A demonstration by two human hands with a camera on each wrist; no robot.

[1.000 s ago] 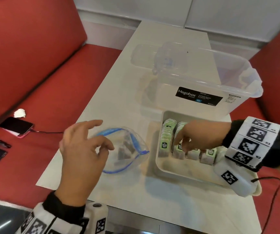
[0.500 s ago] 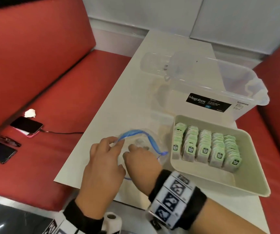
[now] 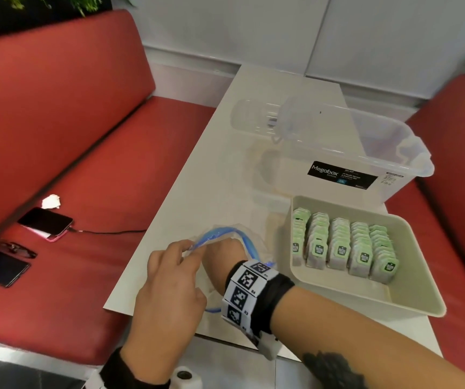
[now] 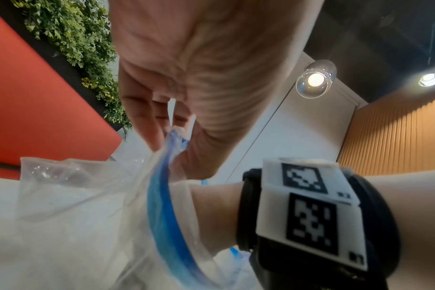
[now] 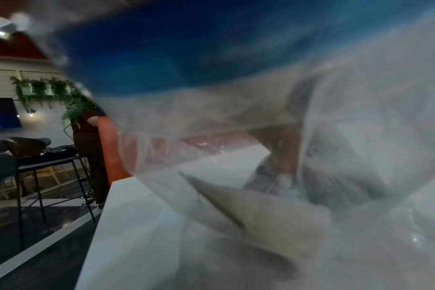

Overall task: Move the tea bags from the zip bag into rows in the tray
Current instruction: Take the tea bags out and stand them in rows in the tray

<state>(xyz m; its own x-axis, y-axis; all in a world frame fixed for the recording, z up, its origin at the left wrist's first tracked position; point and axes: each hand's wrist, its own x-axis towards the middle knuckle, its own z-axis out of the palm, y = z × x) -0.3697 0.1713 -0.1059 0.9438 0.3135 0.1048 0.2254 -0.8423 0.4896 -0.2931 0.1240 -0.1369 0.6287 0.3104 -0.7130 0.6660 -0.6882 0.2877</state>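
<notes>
1. The tea bags (image 3: 343,248) are mostly done: 5 neat rows standing on edge in the far part of the tray (image 3: 419,287), green tags facing the person. The near part of the tray floor is bare, I'd guess so the rows can grow toward the front.
2. A few more are inside the zip bag (image 3: 225,237), which lies on the table (image 3: 197,169) just left of the tray. The right wrist view shows at least 1 pale bag through the blurry plastic; can't count them.
3. The left hand (image 3: 169,279) pinches the blue zip edge between thumb and fingers and lifts it, which looks like it's there to keep the mouth open.
4. The right hand (image 3: 222,248) is shoved into the bag past the knuckles, wrist at the opening. Can't tell whether the fingers are curled on a tea bag or spread, the plastic and the blur hide them.
5. My read: this is the fishing-out step, and the haul goes to the front of a row next.
6. Further out: a clear storage box (image 3: 360,153) behind the tray, touching or nearly so, and a see-through container behind that.
7. On the red bench (image 3: 91,169) to the left: a phone (image 3: 46,223) on a charging cable, another dark device, glasses.
</notes>
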